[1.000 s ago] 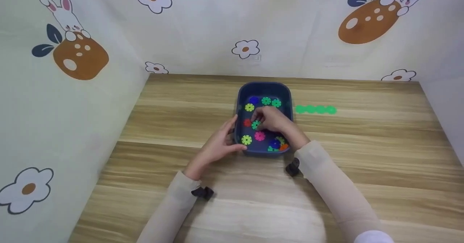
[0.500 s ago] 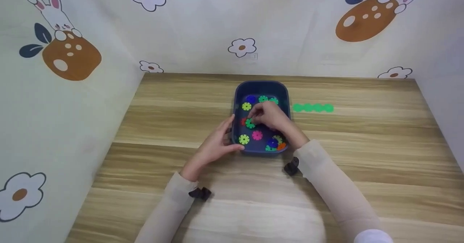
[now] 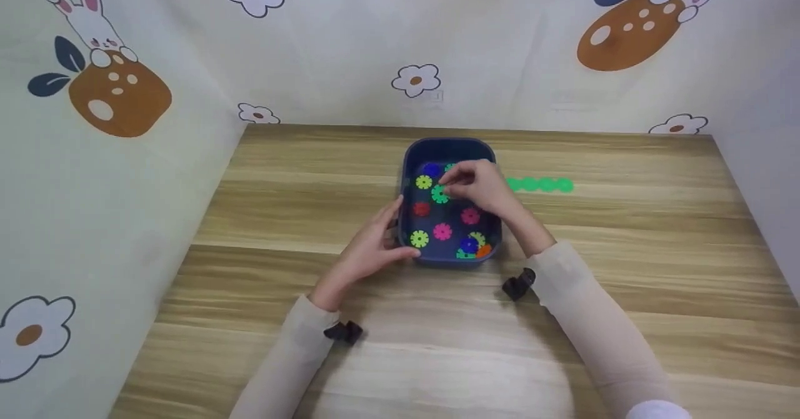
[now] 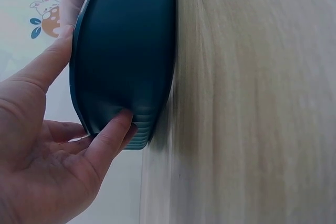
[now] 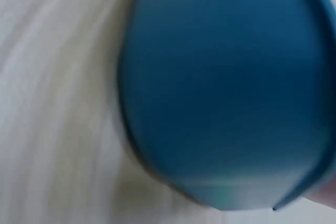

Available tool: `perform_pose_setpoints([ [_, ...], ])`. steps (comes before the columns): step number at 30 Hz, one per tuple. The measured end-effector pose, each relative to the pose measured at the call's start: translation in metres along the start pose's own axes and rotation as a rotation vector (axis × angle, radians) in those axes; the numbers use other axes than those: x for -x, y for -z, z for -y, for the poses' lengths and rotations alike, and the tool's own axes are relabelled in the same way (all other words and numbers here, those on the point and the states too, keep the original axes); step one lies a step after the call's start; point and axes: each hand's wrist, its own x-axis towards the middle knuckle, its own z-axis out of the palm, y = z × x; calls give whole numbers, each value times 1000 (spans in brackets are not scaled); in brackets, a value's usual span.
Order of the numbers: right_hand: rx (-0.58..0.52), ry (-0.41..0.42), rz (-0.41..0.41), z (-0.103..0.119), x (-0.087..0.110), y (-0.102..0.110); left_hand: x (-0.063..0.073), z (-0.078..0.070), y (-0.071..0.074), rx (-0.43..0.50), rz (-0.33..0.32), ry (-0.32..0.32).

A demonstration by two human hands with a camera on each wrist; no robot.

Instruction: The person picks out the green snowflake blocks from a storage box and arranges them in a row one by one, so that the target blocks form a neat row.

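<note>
A dark blue plastic bin [image 3: 431, 257] stands on the table with several notched, flower-shaped plastic discs inside. My left hand [image 3: 365, 253] holds its near left corner, thumb at the front rim and fingers along the left wall; in the left wrist view those fingers touch the bin's outside [image 4: 123, 40]. Above the bin's floor, my right hand [image 3: 481, 184] pinches a green disc [image 3: 439, 194] between thumb and fingertips. A red disc [image 3: 421, 209], pink discs [image 3: 442, 231] and a yellow disc [image 3: 419, 239] lie below. The right wrist view shows mostly the bin's blurred outer wall [image 5: 226, 77].
Joined green discs [image 3: 547, 184] lie in a row to the right of the bin, partly behind my right hand. A blue disc [image 3: 469, 245] overlaps others in the near right corner. Printed walls [image 3: 337, 50] border the wooden table [image 3: 300, 187].
My right hand has lifted the green disc and moved up and to the right with it, uncovering a second pink disc. My left hand stays at the bin; the head view has shifted slightly.
</note>
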Motion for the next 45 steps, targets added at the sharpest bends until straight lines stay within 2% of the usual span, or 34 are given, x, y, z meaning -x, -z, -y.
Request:
perform_pose_setpoints([
  [11,-83,-47,-180,-5,25,62,-1,-1,0,-52,-13,4],
  [17,-168,-81,-259,-21,41,98,0,-1,-2,-75,-41,-9],
  [24,-202,-135,-359,-49,53,130,-1,1,-5,-112,-43,-18],
  [33,-192,-254,-453,-82,68,154,-4,-3,-5,-133,-23,13],
  [38,-151,-319,-455,-96,70,161,-5,-4,-4,-142,-18,9],
  [45,-24,-411,-421,-114,71,165,-6,-5,-4,-138,-11,20],
])
